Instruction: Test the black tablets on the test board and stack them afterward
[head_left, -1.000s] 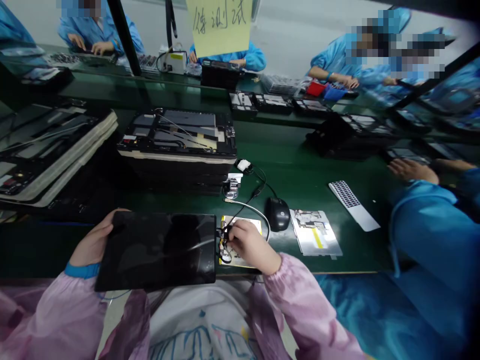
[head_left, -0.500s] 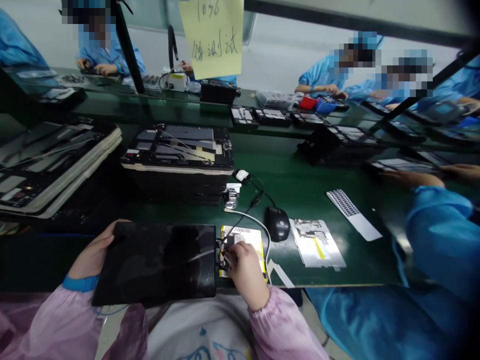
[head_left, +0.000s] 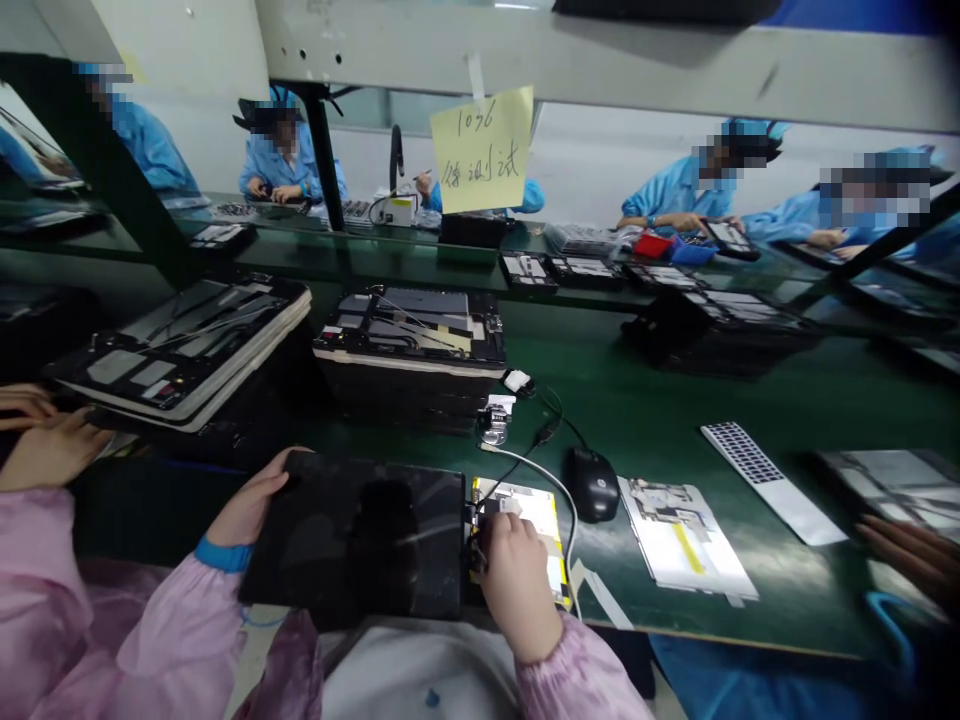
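A dark glossy display panel (head_left: 322, 540) lies at the table's front edge, tilted towards me. My left hand (head_left: 251, 505) is closed on its left edge, thumb on top and the other fingers hidden underneath. At the panel's right edge, my right hand (head_left: 517, 575) is bent with fingertips pinched together among small dark connectors and thin wires. What those fingertips hold is hidden. Beneath the right hand sits a flat white battery-like pack (head_left: 529, 497) with yellow edges. A black cable (head_left: 510, 467) and a white cable (head_left: 553, 487) run beside it.
A black mouse (head_left: 592, 485), a silver plate with a circuit board (head_left: 694, 545) and a keyboard strip (head_left: 772, 480) lie to the right. Device stacks (head_left: 409, 370) stand behind. A co-worker's hands (head_left: 56, 445) are at left, another's hand (head_left: 911, 555) at right. A yellow note (head_left: 484, 150) hangs above.
The view has shifted, so the scene sits further right and lower. A co-worker's hands now show at the left. Both my hands keep their places on the panel and at its right edge.
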